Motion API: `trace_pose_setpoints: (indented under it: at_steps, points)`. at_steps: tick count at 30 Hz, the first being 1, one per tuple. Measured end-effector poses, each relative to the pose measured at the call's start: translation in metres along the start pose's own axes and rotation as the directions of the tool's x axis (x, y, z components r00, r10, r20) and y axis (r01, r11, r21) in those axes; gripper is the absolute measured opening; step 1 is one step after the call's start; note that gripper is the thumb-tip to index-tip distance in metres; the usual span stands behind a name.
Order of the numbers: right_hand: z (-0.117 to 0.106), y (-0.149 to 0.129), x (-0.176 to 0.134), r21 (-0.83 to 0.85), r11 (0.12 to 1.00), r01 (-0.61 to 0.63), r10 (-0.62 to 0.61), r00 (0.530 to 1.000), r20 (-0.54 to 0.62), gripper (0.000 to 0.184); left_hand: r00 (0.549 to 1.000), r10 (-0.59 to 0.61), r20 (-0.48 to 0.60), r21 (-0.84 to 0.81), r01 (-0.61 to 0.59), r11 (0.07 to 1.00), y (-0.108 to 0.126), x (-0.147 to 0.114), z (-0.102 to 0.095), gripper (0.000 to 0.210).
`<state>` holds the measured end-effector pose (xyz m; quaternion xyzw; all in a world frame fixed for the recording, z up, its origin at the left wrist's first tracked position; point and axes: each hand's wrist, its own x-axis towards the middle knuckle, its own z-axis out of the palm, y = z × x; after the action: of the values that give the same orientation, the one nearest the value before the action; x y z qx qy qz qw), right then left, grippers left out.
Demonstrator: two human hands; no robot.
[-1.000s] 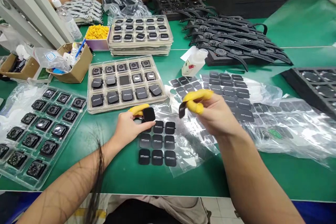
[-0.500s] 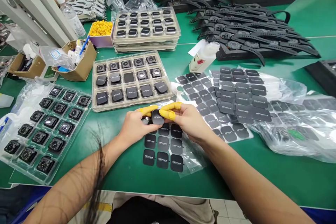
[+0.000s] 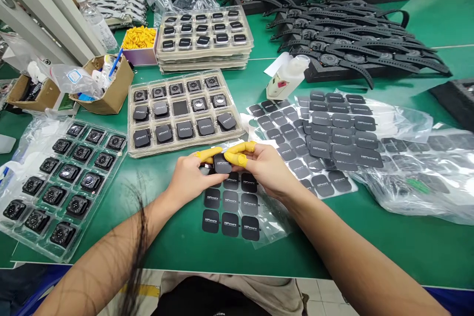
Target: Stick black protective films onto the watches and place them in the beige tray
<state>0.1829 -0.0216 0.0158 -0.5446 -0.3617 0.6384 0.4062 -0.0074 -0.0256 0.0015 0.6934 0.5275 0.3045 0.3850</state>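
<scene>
Between my two hands is a small square watch body [image 3: 222, 164], its face covered by a dark film printed "HiFuture". My left hand [image 3: 194, 173] grips it from the left, with a yellow finger cot on the forefinger. Yellow cots also cover the thumb and forefinger of my right hand [image 3: 261, 163], which press on the watch's upper right edge. Just below lies a sheet of dark square film stickers [image 3: 230, 201] on clear backing. Beyond my hands stands a beige tray [image 3: 155, 150] of watch bodies, some film-covered; one middle pocket holds no watch.
A clear tray of watch bodies [image 3: 70, 173] lies at left. Stacked trays [image 3: 203, 54], a box of yellow finger cots [image 3: 139, 39] and a white bottle [image 3: 287, 79] stand behind. More film sheets [image 3: 333, 133] and strapped watches [image 3: 351, 44] are at right. Co-workers sit across the table.
My hands stay in nearly the same place, still holding the watch body. The view shifts slightly, and the co-worker's hands across the table have moved.
</scene>
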Motion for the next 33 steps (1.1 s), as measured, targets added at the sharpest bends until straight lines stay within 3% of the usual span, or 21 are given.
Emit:
trace_pose_setpoints:
  at_steps: [21, 25, 29, 33]
  points:
    - [0.0002, 0.0071, -0.0015, -0.073, 0.99, 0.124, -0.122, 0.992, 0.031, 0.041, 0.999, -0.015, 0.04, -0.017, 0.015, 1.0, -0.0051, 0.0018, -0.0008, 0.06]
    - [-0.0049, 0.0024, -0.0042, -0.117, 0.982, 0.149, -0.149, 0.989, 0.004, 0.054, 0.999, -0.031, 0.025, -0.037, 0.032, 0.999, -0.0049, 0.0005, 0.0002, 0.057]
    - [-0.0054, 0.0032, -0.0021, -0.249, 0.96, 0.124, -0.095, 0.987, 0.127, 0.068, 1.0, -0.012, 0.029, -0.064, 0.014, 0.998, -0.0042, 0.0004, 0.0006, 0.054]
    - [-0.0001, 0.0069, 0.0018, -0.245, 0.966, 0.086, -0.076, 0.996, 0.05, 0.041, 0.999, 0.025, 0.029, -0.026, -0.025, 0.999, -0.0029, 0.0017, 0.0003, 0.054]
